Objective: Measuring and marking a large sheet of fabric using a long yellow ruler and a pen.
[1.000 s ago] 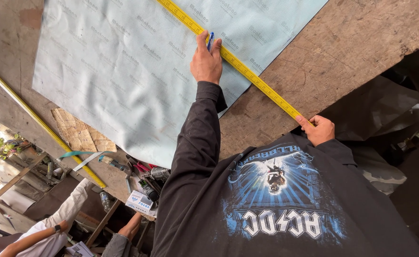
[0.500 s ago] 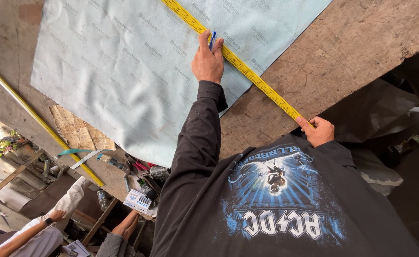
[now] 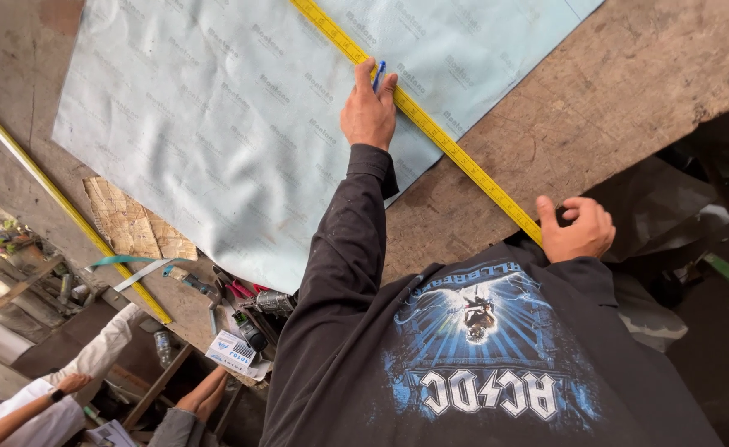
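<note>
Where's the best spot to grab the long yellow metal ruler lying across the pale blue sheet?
Grip the long yellow metal ruler on its bare stretch between the two hands, from above, fingers pinching its narrow edges: it lies flat and thin on the pale blue sheet, so probably no underside hold.

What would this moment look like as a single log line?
left hand: holds blue pen, presses yellow ruler | right hand: pins ruler's near end | under: pale blue sheet on workbench
</note>
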